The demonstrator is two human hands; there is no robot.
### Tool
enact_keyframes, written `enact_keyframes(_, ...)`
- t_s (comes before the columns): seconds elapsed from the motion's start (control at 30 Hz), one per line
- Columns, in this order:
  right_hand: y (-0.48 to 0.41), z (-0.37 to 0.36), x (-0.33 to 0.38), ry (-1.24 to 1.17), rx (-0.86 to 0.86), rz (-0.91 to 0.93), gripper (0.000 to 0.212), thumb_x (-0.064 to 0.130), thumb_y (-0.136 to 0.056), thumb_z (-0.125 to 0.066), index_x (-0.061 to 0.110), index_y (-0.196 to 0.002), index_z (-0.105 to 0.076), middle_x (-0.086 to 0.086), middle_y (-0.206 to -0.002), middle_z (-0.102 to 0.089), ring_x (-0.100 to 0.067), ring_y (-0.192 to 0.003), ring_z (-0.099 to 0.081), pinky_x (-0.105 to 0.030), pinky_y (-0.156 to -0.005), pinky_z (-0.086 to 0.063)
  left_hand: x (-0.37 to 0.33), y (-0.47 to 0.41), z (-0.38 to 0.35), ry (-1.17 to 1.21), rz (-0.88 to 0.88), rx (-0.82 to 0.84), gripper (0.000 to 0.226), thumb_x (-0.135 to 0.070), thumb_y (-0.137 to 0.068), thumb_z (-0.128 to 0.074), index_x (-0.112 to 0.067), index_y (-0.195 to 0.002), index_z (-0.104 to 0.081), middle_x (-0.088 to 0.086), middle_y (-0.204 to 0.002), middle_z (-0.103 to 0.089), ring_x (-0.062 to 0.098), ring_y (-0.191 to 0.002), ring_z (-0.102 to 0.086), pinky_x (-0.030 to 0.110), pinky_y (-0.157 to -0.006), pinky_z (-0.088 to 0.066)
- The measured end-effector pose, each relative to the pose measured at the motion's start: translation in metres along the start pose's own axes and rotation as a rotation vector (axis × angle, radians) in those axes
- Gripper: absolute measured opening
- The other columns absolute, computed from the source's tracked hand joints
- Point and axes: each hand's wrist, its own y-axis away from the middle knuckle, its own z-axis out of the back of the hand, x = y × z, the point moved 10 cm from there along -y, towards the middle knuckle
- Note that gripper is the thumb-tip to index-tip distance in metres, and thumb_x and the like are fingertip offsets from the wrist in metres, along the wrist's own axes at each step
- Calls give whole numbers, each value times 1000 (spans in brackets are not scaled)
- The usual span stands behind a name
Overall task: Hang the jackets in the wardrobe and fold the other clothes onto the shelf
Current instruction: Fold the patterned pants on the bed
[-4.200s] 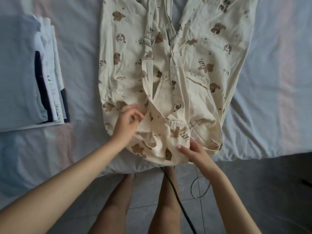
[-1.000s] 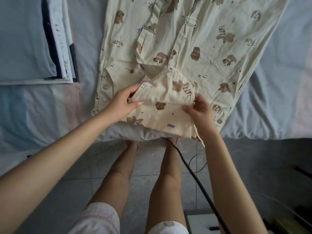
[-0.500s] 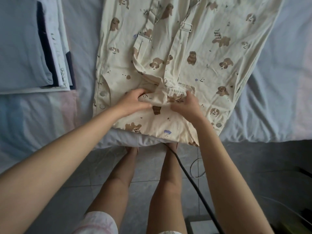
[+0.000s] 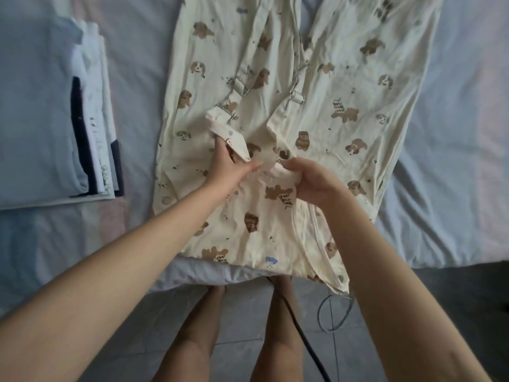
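The legs of the cream cotton dungarees printed with brown puppies point(image 4: 344, 78) run out of view at twelve o'clock, and motion blur softens the print there. The left hand point(image 4: 227, 168) has its fingertips hidden under a turned-up strap end point(image 4: 234, 136), so its grip is partly covered; what shows is the strap held over the fingers with the thumb stretched towards three o'clock. The right hand point(image 4: 319, 186) has a narrow grip, fingers curled and pinching the bib's top edge at the middle of the view.

The dungarees lie flat on the bed with a pale blue sheet point(image 4: 454, 161), from the centre up to twelve o'clock, creased, bib nearest the person, its hem overhanging the mattress edge at six o'clock.

There is one garment being handled, with two straps carrying metal buckles. One stack of folded blue, white and navy clothes point(image 4: 41, 119) sits at nine o'clock, cut off by the edge. Two cables lie on the grey tiled floor point(image 4: 413, 312): a black cable point(image 4: 303, 332) and a thin grey cable point(image 4: 336, 315) at five o'clock.
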Motion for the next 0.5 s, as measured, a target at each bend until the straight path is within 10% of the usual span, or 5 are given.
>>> enact_keyframes(0.13, 18, 33, 39, -248, -165, 409, 48, -16, -77, -47, 14, -115, -52, -4, -91, -69, -18, -85, -65, -30, -81, -51, -50, 16, 7, -454, -494, -45, 76, -21, -77, -78, -4, -137, -35, 12, -133, -47, 25, -117, -51, 31, -89, -44)
enact_keyframes(0.3, 38, 64, 43, -762, -138, 449, 32, 11, -78, -64, 16, -107, -53, -3, -114, -66, -11, -88, -57, -21, -82, -43, 12, -26, 17, -128, -9, 14, 50, -19, -79, -76, -14, -117, -43, 2, -113, -56, 19, -106, -58, 29, -87, -49)
enact_keyframes(0.4, 28, 76, 61, -576, -261, 390, 8, 18, -88, -55, 15, -95, -53, -4, -107, -69, -8, -74, -54, -17, -64, -46, 4, -43, 41, -25, 64, -194, 51, -17, -81, -71, -14, -115, -33, 2, -107, -49, 16, -91, -56, 22, -70, -44)
enact_keyframes(0.5, 25, 99, 103, -53, -682, 399, 5, 19, -93, -56, 14, -95, -56, 0, -84, -62, -10, -64, -47, -16, -51, -41, -32, -64, 44, -190, -61, -245, 70, -30, -71, -67, -12, -129, -32, 8, -124, -42, 26, -116, -45, 36, -93, -41)
